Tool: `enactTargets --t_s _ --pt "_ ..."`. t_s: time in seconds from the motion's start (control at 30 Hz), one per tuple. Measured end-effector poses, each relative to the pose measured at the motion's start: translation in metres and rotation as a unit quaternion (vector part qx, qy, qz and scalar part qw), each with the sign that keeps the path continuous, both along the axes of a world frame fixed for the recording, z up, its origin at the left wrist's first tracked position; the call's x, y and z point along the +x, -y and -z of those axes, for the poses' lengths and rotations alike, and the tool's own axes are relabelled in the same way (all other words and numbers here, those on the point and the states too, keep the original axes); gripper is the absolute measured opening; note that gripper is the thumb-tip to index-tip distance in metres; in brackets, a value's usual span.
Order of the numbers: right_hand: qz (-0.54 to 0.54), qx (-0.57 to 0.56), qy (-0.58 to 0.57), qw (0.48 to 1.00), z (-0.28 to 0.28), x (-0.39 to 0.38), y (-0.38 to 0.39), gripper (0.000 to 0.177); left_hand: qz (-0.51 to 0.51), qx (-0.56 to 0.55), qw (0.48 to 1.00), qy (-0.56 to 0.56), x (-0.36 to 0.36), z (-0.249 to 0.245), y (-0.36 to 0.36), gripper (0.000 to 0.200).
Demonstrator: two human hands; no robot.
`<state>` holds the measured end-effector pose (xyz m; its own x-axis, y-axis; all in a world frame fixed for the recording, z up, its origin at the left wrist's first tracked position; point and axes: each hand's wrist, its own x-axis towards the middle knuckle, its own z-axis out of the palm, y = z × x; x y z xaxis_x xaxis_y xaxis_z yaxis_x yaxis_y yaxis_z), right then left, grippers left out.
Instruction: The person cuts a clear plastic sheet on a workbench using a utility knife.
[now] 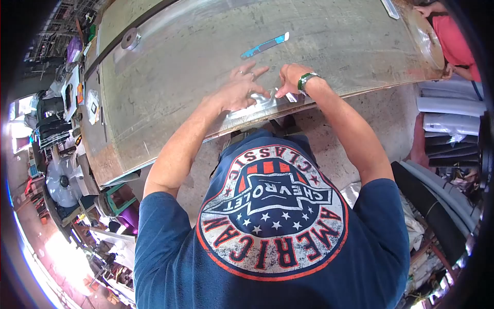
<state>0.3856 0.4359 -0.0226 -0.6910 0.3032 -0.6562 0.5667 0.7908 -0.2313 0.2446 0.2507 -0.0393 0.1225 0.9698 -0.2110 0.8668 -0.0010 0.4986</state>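
Note:
Clear, shiny plastic film [252, 109] lies along the near edge of the large worn table [190, 67]. My left hand [242, 88] is over this film with its fingers spread, a ring on one finger. To its right my right hand [293, 79], with a green and white beaded bracelet at the wrist, has its fingers curled and the thumb near the index finger. A small shiny piece sits just below it; whether the fingers grip the film is too small to tell. Beyond both hands a blue and black cutter [265, 45] rests on the table.
A roll of tape [130, 38] sits at the table's far left. At the right end a person in a red top [453, 38] has both hands by a round, plastic-covered piece [424, 38]. Rolls of material [450, 105] are stacked at right; a fan [64, 181] stands at left.

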Motion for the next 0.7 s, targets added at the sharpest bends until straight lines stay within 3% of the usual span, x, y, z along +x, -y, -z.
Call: enactTargets --t_s 0.17,0.3,0.33,0.4,0.5,0.6,0.7 --pt "-0.009 -0.005 0.013 1.0 -0.003 -0.001 -0.003 0.063 -0.017 -0.016 1.0 0.019 -0.002 0.003 0.0 0.052" --pt "-0.091 0.05 -0.026 0.994 0.007 -0.002 -0.012 0.074 -0.025 -0.036 0.998 0.035 -0.004 -0.001 -0.002 0.053" --pt "-0.069 0.046 -0.009 0.996 -0.014 -0.011 -0.015 0.067 -0.023 -0.036 0.999 0.033 -0.004 0.0 -0.002 0.053" --pt "0.003 0.013 -0.174 0.985 0.002 -0.029 -0.036 0.043 -0.024 -0.037 0.999 0.03 -0.003 0.004 -0.001 0.052" --pt "-0.074 0.097 -0.42 0.899 0.037 -0.046 -0.051 0.025 -0.028 -0.041 0.998 0.034 -0.003 0.003 -0.003 0.052" --pt "-0.089 0.05 -0.33 0.938 0.042 -0.056 -0.061 0.021 -0.037 -0.048 0.998 0.03 -0.002 -0.001 -0.006 0.051" --pt "-0.12 0.03 -0.311 0.942 0.042 -0.068 -0.07 0.018 -0.05 -0.056 0.997 0.032 0.001 -0.002 -0.006 0.051"
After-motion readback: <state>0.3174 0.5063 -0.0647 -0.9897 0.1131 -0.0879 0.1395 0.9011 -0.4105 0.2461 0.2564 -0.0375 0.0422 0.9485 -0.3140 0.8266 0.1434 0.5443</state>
